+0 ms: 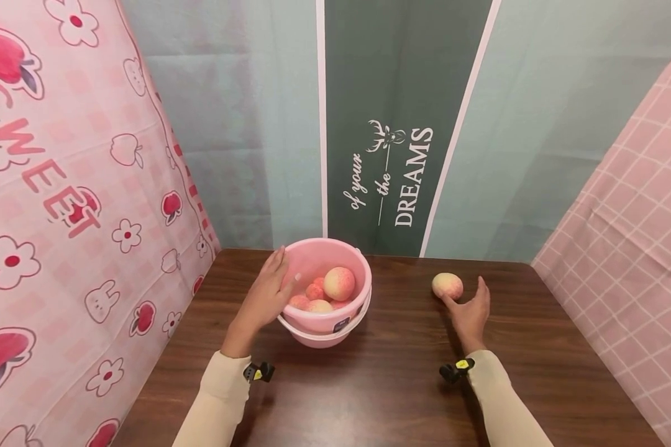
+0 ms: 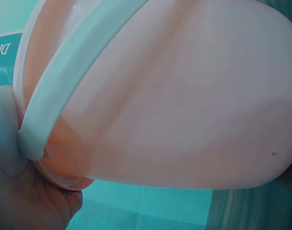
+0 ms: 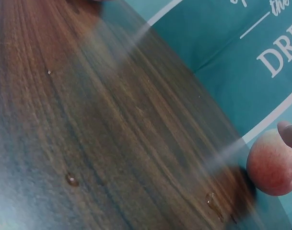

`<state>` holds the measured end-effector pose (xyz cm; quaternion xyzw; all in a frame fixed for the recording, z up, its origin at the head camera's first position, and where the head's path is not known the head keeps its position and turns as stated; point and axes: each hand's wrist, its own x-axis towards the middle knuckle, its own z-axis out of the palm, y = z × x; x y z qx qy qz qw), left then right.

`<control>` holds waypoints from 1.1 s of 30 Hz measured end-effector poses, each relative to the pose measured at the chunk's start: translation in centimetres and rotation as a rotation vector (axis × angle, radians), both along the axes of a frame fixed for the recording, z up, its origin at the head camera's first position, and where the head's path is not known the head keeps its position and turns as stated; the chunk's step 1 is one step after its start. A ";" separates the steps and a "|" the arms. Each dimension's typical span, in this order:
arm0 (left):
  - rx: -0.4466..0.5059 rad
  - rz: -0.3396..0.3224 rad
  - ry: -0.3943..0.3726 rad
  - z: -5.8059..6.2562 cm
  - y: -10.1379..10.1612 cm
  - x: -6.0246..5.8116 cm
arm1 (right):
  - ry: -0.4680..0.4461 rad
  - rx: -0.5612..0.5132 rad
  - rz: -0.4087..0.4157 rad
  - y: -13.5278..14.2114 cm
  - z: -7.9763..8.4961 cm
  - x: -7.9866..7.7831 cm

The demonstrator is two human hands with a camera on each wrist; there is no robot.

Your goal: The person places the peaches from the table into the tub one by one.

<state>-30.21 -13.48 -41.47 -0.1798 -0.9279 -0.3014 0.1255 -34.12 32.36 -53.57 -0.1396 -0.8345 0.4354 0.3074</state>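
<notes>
A pink bucket [image 1: 320,321] with a white handle stands at the back of the table, holding several red and yellow peaches [image 1: 338,284]. My left hand [image 1: 264,295] holds its left rim, fingers along the outer side and thumb over the edge. In the left wrist view the bucket's pale wall [image 2: 184,96] fills most of the picture, and the left hand [image 2: 21,187] is at the rim. A single peach [image 1: 447,285] is at the back right. My right hand [image 1: 471,313] has its thumb against that peach [image 3: 273,165], its other fingers spread and apart from it.
The brown wooden table [image 1: 391,385] runs back to a green and grey cloth [image 1: 240,124] with printed words. A pink patterned cloth [image 1: 78,279] hangs at the left, a checked pink one [image 1: 632,261] at the right. Each wrist wears a small black camera [image 1: 455,371].
</notes>
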 end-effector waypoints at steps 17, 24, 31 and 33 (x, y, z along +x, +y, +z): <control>0.014 0.004 0.011 -0.4 -0.1 -0.2 | -0.090 -0.040 0.044 0.0 -0.9 -1.2; 0.009 0.000 0.007 -0.3 0.0 -0.2 | -0.098 -0.076 0.064 0.1 -1.7 -1.6; -0.003 0.006 -0.003 -0.3 0.0 -0.1 | -0.117 -0.084 0.064 0.1 -1.9 -2.0; -0.005 0.008 -0.003 -0.3 0.1 -0.1 | -0.117 -0.088 0.069 0.1 -1.9 -2.0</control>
